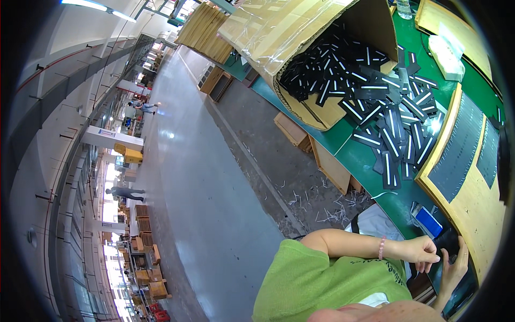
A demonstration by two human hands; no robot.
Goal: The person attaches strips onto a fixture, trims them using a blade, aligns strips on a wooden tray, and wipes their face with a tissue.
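A worker in a green shirt is bending over the edge of a green workbench, both hands closing on a small black piece at the lower right of the head view. The left hand, a pink bead bracelet at its wrist, is curling its fingers down onto the piece from above; the right hand is cupping it from below, fingers partly bent. Both appear to be gripping it, though how firmly is unclear.

Just beside the hands a blue rectangular object is lying on the bench, near a wooden board carrying rows of dark strips. Farther up, a heap of black strips with white stripes is spilling from a tipped cardboard box.

Handling the piece well probably means pinching it by its edges and keeping it low over the bench (a dropped strip would vanish among the white scraps littering the floor), with the wrists steady.

Much is hard to read here: the piece is mostly covered by fingers, its shape uncertain; the right forearm is cut off by the dark rim; the fisheye is bending the bench edge; distant people along the grey aisle are mere specks.
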